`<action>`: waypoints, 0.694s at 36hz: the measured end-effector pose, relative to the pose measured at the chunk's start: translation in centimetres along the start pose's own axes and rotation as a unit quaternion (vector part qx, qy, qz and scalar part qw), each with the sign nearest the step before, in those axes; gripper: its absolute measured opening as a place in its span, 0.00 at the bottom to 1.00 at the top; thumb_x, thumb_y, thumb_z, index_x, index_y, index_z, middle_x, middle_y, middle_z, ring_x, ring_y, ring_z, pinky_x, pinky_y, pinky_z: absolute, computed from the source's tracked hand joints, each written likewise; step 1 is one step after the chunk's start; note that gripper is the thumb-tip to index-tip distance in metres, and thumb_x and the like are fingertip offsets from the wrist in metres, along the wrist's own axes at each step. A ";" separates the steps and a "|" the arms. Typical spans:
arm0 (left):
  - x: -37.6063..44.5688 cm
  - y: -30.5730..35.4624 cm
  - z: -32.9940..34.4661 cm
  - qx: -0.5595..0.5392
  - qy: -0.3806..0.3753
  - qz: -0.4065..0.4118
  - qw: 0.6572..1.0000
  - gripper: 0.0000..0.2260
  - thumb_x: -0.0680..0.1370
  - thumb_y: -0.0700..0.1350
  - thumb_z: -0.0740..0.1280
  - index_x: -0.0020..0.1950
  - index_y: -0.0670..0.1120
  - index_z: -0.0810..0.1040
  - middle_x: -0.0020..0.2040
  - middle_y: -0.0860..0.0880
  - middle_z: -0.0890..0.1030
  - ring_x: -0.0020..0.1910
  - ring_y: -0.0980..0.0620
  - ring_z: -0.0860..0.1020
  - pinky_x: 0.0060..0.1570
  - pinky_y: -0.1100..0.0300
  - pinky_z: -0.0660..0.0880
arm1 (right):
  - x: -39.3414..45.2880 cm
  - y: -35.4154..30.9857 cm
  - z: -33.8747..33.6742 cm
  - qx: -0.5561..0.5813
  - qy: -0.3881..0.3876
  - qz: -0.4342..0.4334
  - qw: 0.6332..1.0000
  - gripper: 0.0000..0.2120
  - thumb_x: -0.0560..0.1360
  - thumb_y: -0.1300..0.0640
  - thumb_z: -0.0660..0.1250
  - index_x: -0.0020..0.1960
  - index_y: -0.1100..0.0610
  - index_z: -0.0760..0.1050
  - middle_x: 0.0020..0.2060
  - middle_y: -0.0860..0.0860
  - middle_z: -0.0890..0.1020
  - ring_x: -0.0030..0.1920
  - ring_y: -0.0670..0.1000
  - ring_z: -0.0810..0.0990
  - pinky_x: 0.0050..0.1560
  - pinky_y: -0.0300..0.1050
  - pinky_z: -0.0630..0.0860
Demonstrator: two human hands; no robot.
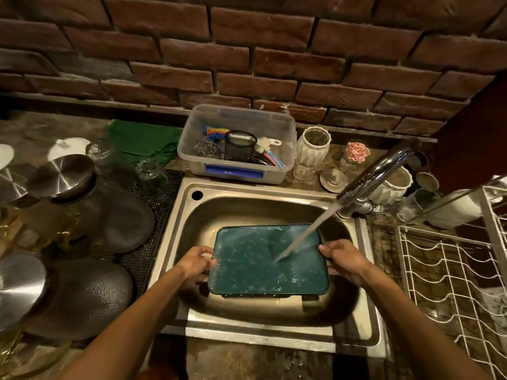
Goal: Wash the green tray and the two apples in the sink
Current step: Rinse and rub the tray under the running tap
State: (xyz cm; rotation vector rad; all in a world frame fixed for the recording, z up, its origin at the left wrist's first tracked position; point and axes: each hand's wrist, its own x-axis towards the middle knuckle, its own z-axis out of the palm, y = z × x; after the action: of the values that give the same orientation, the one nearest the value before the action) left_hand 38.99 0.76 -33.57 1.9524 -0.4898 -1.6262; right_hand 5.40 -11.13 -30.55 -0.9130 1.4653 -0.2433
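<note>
A: Where do we see the green tray (263, 261)?

B: Lower centre of the frame, inside the steel sink (247, 198), held roughly level above the basin floor. Its surface is wet and speckled with droplets.

A: And our hands?

B: We see the left hand (195, 266) curled around the tray's left short edge, thumb on top. The right hand (344, 260) grips the right short edge the same way, fingers wrapped under the rim.

A: Is water running?

B: Yes. A stream (307, 234) falls slantwise from the chrome faucet (375, 174) at the right of centre and strikes the tray a little right of its middle.

A: What else do we make out?

B: Just behind the sink, centre frame, a clear plastic tub (238, 168) holds a black mesh cup (240, 145), a steel scourer (207, 148) and some brushes. A green cloth (142, 141) lies to its left. Dark pots with shiny lids (61, 172) fill the left side, and a white wire rack (450, 270) sits at the right edge. A brick wall (247, 50) spans the top.

A: The apples?

B: We cannot tell where they are.
</note>
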 end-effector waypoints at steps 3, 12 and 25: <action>-0.2 0.4 -0.7 0.026 -0.018 -0.006 0.999 0.08 0.82 0.34 0.61 0.45 0.43 0.74 0.35 0.47 0.79 0.35 0.53 0.79 0.28 0.63 0.72 | 0.3 0.4 0.1 0.007 -0.005 0.019 1.000 0.11 0.83 0.62 0.61 0.51 0.67 0.78 0.44 0.60 0.86 0.39 0.53 0.88 0.33 0.45 0.83; 0.0 2.6 -2.7 0.054 0.007 0.027 0.998 0.09 0.81 0.35 0.64 0.43 0.45 0.72 0.37 0.48 0.77 0.40 0.52 0.78 0.38 0.55 0.80 | 1.4 3.1 2.7 0.007 -0.002 0.083 0.996 0.09 0.83 0.62 0.60 0.52 0.65 0.78 0.47 0.60 0.87 0.52 0.58 0.86 0.57 0.60 0.81; 0.9 3.4 -2.9 -0.002 0.016 0.093 0.996 0.10 0.81 0.32 0.61 0.48 0.47 0.72 0.32 0.49 0.67 0.33 0.54 0.69 0.35 0.59 0.65 | 0.9 2.2 3.3 0.041 0.062 -0.037 0.997 0.10 0.83 0.64 0.60 0.55 0.63 0.80 0.48 0.59 0.86 0.43 0.51 0.88 0.40 0.41 0.84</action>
State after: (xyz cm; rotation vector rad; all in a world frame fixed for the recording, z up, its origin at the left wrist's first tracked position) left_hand 42.26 -1.88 -31.82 1.8671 -0.6338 -1.4755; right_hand 7.70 -9.04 -33.20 -0.8994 1.5252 -0.4183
